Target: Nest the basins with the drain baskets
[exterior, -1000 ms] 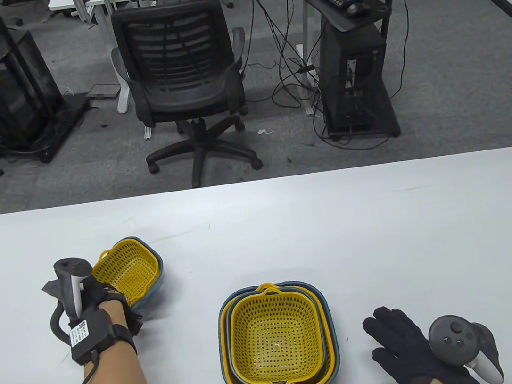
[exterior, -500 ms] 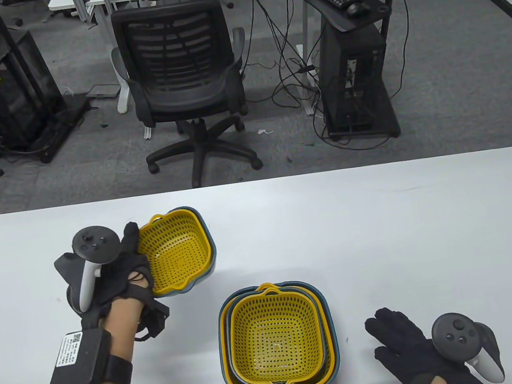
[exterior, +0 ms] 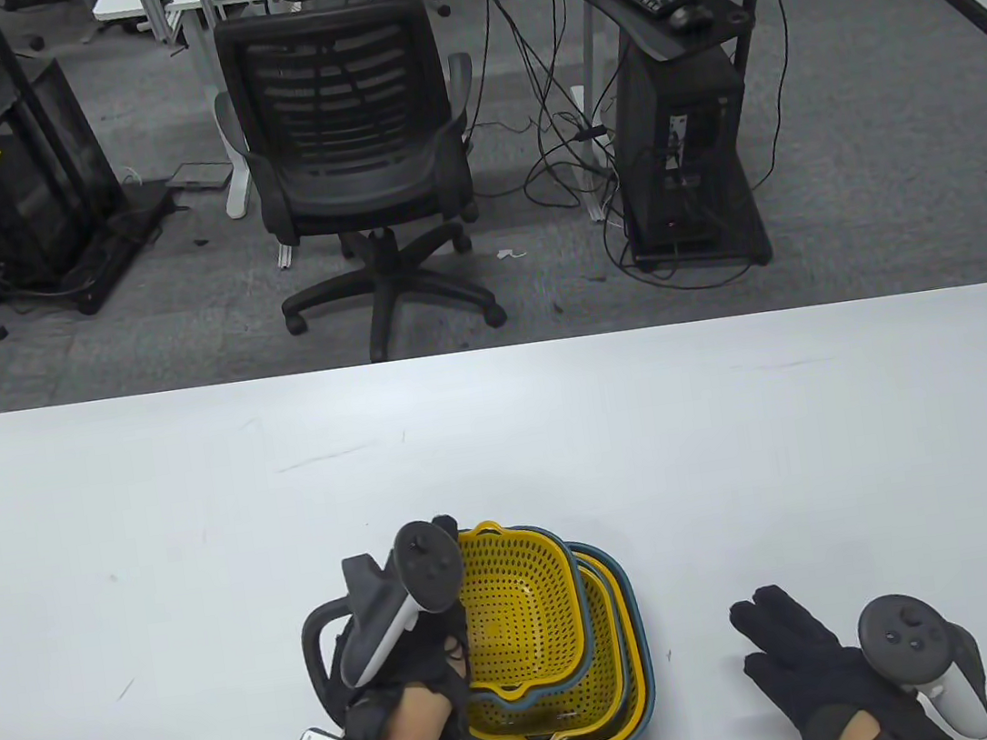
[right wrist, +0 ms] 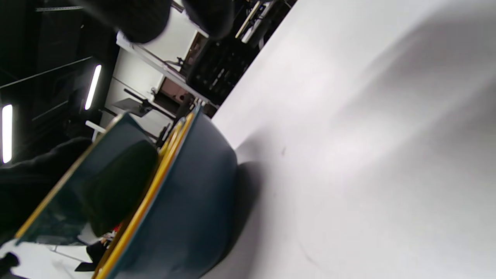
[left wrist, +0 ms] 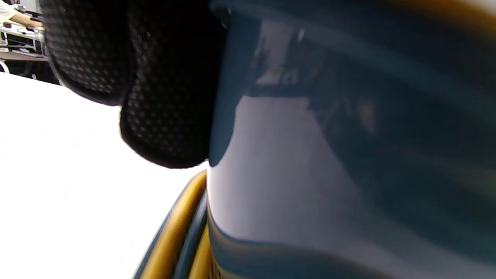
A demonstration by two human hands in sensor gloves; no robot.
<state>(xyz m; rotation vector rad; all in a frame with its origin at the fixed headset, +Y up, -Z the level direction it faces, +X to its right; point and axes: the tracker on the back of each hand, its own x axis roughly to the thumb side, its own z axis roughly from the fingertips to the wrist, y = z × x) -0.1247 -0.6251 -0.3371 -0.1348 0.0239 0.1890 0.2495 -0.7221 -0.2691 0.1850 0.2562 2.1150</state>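
Note:
My left hand grips a small blue basin with a yellow drain basket inside it, tilted, over the stack near the front of the table. The stack is a larger blue basin with yellow baskets nested in it. In the left wrist view my fingers press the small basin's blue wall, just above the stack's yellow rim. My right hand lies flat on the table to the right of the stack, holding nothing. The right wrist view shows the stack's blue wall from the side.
The white table stretches wide behind and to both sides of the stack. A black office chair and a computer stand are on the floor beyond the far edge.
My left hand has carried the small basin and basket from the left of the table rightward and toward me, onto the stack. My right hand shifted slightly right.

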